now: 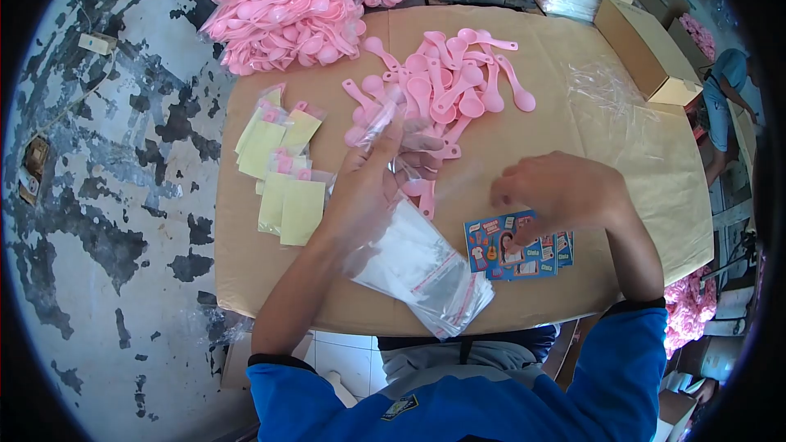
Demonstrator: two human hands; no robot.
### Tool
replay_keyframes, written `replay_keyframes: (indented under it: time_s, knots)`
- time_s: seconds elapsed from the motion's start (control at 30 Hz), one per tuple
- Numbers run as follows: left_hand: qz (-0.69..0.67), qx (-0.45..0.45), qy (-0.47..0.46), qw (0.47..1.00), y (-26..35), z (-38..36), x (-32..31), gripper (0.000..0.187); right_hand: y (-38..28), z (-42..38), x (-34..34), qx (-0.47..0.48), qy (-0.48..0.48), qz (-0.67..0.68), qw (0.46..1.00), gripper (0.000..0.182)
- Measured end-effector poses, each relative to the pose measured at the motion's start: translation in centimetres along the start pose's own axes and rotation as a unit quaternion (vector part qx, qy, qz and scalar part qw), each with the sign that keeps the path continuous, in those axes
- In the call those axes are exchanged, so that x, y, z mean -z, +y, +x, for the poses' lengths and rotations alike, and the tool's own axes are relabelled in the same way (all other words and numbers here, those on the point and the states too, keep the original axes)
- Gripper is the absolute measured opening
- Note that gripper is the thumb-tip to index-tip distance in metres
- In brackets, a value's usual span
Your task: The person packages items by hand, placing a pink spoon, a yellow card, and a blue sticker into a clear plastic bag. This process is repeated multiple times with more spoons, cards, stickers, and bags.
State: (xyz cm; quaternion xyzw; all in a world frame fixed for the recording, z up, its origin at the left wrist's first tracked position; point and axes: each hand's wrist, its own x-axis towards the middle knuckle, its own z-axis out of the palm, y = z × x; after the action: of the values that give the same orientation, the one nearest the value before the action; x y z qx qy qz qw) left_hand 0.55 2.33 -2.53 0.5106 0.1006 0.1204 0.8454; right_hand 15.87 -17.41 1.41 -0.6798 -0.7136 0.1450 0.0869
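My left hand (397, 155) is closed on a clear plastic bag (382, 119), in front of the pile of pink measuring spoons (446, 82). Its fingers are partly blurred, and whether a spoon is inside the bag cannot be made out. Below that hand lies a stack of clear plastic bags (426, 270) with red-lined flaps. My right hand (565, 188) hovers over blue printed cards (491, 250), fingers bent and apart from the thumb, which covers part of the top card. Packed pouches with pale yellow cards (282, 168) and pink pieces sit left of my left forearm.
A big clear sack of pink spoons (278, 12) stands at the back left. Crumpled clear plastic (606, 86) lies at the right, near a cardboard box (647, 49). Brown paper (655, 188) covers the table. Another person (725, 98) is at the far right.
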Motion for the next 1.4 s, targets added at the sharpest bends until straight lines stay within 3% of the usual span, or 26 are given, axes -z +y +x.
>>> replay_keyframes:
  time_s: [0.1, 0.3, 0.4, 0.5, 0.6, 0.7, 0.8, 0.9, 1.0, 1.1, 1.2, 1.3, 1.4]
  knots:
    - [0.011, -0.035, 0.057, 0.998, -0.6, 0.5, 0.2, 0.033, -0.2, 0.4, 1.4, -0.125, -0.146, 0.061, 0.979, 0.032]
    - [0.014, -0.082, 0.093, 0.992, -0.7, 0.5, 0.6, 0.035, 0.4, 0.5, 1.5, -0.113, -0.146, 0.014, 0.983, 0.030]
    - [-0.003, -0.071, 0.100, 0.992, -0.5, 0.4, 0.7, 0.035, 1.8, 0.0, 0.4, -0.003, -0.014, 0.007, 1.000, 0.026]
    - [-0.026, -0.076, 0.110, 0.991, 0.0, 0.3, 0.6, 0.035, 1.5, 0.4, 2.0, -0.072, 0.056, 0.056, 0.994, 0.022]
    - [-0.048, -0.102, 0.098, 0.989, 0.0, 0.4, 0.8, 0.035, 0.7, 1.8, 2.8, -0.199, 0.128, 0.289, 0.928, 0.020]
    - [-0.056, -0.115, 0.104, 0.986, -0.1, 0.4, 0.4, 0.037, 1.3, 2.6, 1.4, -0.134, 0.149, 0.333, 0.921, 0.022]
    - [-0.060, -0.131, 0.106, 0.984, -0.4, 0.3, 0.0, 0.040, 0.6, 3.6, 0.0, -0.130, 0.165, 0.354, 0.911, 0.020]
    - [-0.044, -0.129, 0.074, 0.988, -0.6, 0.1, 0.2, 0.040, 0.7, 5.0, -2.3, 0.029, 0.272, 0.274, 0.922, 0.018]
    - [-0.005, -0.106, 0.063, 0.992, -0.5, -0.2, -0.2, 0.038, 0.1, 4.6, -1.5, 0.008, 0.200, 0.261, 0.944, 0.017]
    - [0.021, -0.067, 0.076, 0.995, -0.3, -0.6, -1.2, 0.027, -0.3, 4.6, -1.4, -0.032, 0.201, 0.293, 0.934, 0.016]
    - [-0.036, -0.125, 0.070, 0.989, -0.2, -0.2, -0.7, 0.024, 0.0, 4.9, -2.0, -0.059, 0.220, 0.339, 0.913, 0.016]
    - [-0.007, -0.110, 0.086, 0.990, -0.7, -0.2, -0.5, 0.023, 0.2, 5.5, -3.5, -0.082, 0.210, 0.414, 0.882, 0.017]
    - [-0.006, -0.104, 0.094, 0.990, -1.5, -0.6, -2.0, 0.021, -1.3, 5.9, -3.7, -0.055, 0.258, 0.448, 0.854, 0.018]
